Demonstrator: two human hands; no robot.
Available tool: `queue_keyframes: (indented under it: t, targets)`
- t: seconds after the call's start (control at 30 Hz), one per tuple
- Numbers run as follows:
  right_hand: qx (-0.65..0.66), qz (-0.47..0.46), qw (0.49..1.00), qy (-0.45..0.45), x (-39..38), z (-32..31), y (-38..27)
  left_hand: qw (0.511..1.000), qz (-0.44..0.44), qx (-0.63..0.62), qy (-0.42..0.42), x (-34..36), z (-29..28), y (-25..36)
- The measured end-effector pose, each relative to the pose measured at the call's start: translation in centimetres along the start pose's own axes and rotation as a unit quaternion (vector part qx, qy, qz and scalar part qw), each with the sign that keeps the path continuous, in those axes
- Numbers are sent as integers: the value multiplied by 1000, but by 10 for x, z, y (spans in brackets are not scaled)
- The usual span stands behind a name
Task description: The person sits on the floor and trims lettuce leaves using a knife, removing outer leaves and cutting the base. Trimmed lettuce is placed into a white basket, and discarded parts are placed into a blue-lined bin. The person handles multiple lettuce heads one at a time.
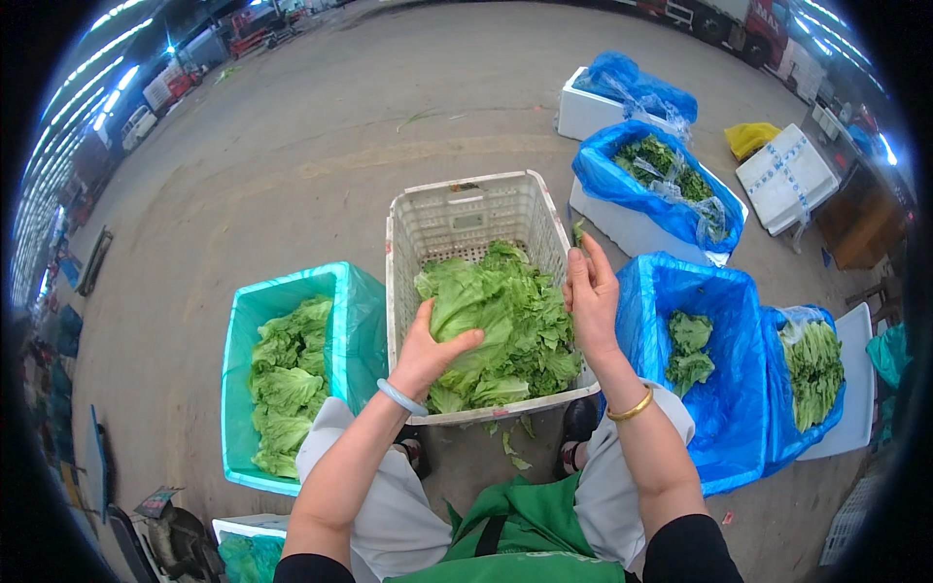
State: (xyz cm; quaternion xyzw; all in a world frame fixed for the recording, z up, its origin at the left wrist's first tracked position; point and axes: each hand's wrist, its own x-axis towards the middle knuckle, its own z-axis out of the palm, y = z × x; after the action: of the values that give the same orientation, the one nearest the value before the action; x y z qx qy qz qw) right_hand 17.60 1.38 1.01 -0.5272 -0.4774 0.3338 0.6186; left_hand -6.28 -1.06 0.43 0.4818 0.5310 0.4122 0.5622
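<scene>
A white plastic crate (397, 282) stands in front of me, with leafy green lettuce (530, 335) piled in it. My left hand (428, 355) grips a large lettuce head (476, 303) at the crate's left side. Its thumb lies over the leaves, and its other fingers are partly hidden behind them. By the crate's right rim, my right hand (593, 301) is raised with fingers pointing up. A small green leaf piece (579, 231) shows at its fingertips, seemingly pinched there. A pale bangle is on my left wrist, a gold one on my right.
Left of the crate stands a green-lined box (233, 389) of lettuce. To the right, a blue-lined box (724, 428) holds a few leaves, beside another with long greens (814, 374). Farther back are blue-lined foam boxes (632, 228). Leaf scraps (515, 452) lie between my feet.
</scene>
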Motion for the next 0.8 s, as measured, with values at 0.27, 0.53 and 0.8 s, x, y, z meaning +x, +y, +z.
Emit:
queue_keyframes:
  t: [0.27, 0.53, 0.8]
  targets:
    - [117, 320, 913, -223, -23, 5, 1, 979, -43, -196, -39, 5, -1, 6]
    - [387, 434, 793, -181, -39, 20, 27, 963, 177, 199, 42, 12, 1, -2]
    - [379, 420, 811, -147, -40, 20, 25, 940, 279, 183, 76, 1, 7, 9]
